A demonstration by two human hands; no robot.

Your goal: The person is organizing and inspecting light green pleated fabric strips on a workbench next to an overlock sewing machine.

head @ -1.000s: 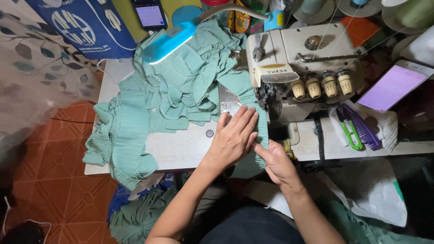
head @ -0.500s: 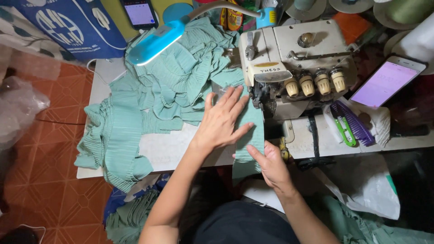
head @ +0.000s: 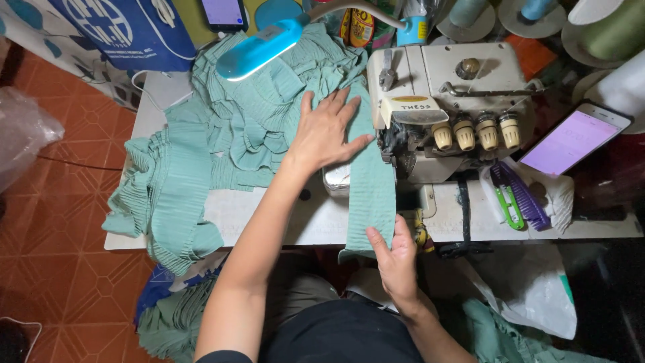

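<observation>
A floor of orange-red patterned tiles point(head: 67, 222) fills the left side of the room, with a clear plastic bag point(head: 23, 131) lying at its far left. On it stands a white sewing table point(head: 269, 215), its top worn and marked. A large heap of green pleated fabric point(head: 222, 128) covers the table's back left area and spills over the left edge and front left corner. More green cloth lies on the floor under the table. Along the table's back edge sits a cream overlock sewing machine point(head: 450, 101) with four tension knobs on its front. A blue lamp head point(head: 259, 48) hangs over the heap.

A narrow strip of the green fabric point(head: 369, 188) runs from the machine's needle area straight to the front edge of the table and folds over it. The person's left hand point(head: 326, 131) lies flat on the fabric just left of the machine, fingers spread apart, palm down. The right hand point(head: 396, 259) is at the front edge, fingers together, pinching the hanging end of the strip.

At the right edge a phone point(head: 574, 138) with a lit pale purple screen leans near thread cones. A purple comb point(head: 521, 195) and green thread snips point(head: 507, 205) lie beside the machine.
</observation>
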